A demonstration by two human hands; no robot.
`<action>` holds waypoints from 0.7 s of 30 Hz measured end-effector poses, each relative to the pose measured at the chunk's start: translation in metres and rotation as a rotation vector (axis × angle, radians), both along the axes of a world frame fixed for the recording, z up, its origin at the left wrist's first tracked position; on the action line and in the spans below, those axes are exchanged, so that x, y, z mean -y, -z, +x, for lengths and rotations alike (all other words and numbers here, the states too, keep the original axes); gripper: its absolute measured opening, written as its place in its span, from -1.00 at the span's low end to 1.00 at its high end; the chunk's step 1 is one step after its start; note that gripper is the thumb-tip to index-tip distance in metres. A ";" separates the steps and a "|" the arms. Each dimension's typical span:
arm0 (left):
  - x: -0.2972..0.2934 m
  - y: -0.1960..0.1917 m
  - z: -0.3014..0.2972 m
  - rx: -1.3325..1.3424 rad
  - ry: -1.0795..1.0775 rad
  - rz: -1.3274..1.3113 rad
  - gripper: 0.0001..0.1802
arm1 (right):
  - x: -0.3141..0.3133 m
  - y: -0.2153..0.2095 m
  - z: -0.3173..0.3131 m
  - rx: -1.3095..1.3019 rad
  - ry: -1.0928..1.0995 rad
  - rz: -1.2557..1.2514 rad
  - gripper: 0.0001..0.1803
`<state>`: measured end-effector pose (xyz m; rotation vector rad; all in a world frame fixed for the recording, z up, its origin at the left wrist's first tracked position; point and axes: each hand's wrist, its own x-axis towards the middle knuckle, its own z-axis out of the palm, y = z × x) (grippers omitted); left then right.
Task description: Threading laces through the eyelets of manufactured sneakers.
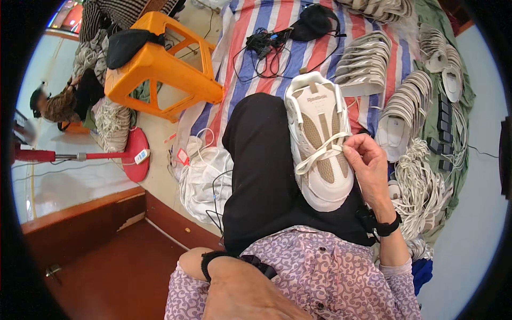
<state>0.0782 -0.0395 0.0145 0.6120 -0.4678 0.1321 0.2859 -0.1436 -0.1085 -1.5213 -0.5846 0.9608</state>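
Observation:
A white-and-beige sneaker (319, 133) rests sole-down on my black-trousered lap, its toe pointing toward me. A cream shoelace (320, 153) is looped and crossed over the vamp. My right hand (368, 162) pinches the lace at the shoe's right side between thumb and forefinger, with the other fingers curled. My left hand (248, 290) is bent back close to my chest at the lower edge, a black band at its wrist. The fingers of that hand are out of the picture, so their state is hidden.
An orange stool (160, 64) bears a black pouch (133, 48). Rows of shoe uppers (402, 114) and a heap of laces (418, 186) lie at right on a striped sheet (269, 16). A white bag (202, 178) lies left of my knee. Black cables (266, 45) lie ahead. Another person (69, 101) is at far left.

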 end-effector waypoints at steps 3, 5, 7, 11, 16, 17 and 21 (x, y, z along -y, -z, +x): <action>0.009 0.002 -0.005 -0.060 -0.050 -0.041 -0.63 | -0.003 0.000 0.001 -0.002 -0.009 0.015 -0.92; 0.006 0.005 -0.006 -0.101 -0.072 -0.071 -0.64 | 0.000 0.002 0.002 0.002 -0.011 0.021 -0.90; 0.003 0.006 -0.008 -0.136 -0.097 -0.097 -0.64 | -0.002 -0.001 0.004 0.035 -0.020 -0.023 -0.90; 0.008 0.009 -0.012 -0.184 -0.123 -0.146 -0.65 | -0.003 -0.004 0.002 0.024 -0.034 -0.032 -0.89; 0.012 0.011 -0.017 -0.228 -0.134 -0.205 -0.67 | -0.003 -0.004 0.001 0.034 -0.022 -0.046 -0.88; 0.012 0.011 -0.018 -0.236 -0.136 -0.215 -0.67 | -0.003 -0.004 0.002 0.034 -0.021 -0.048 -0.88; 0.012 0.012 -0.022 -0.267 -0.141 -0.252 -0.68 | -0.004 -0.006 0.002 0.050 -0.022 -0.050 -0.88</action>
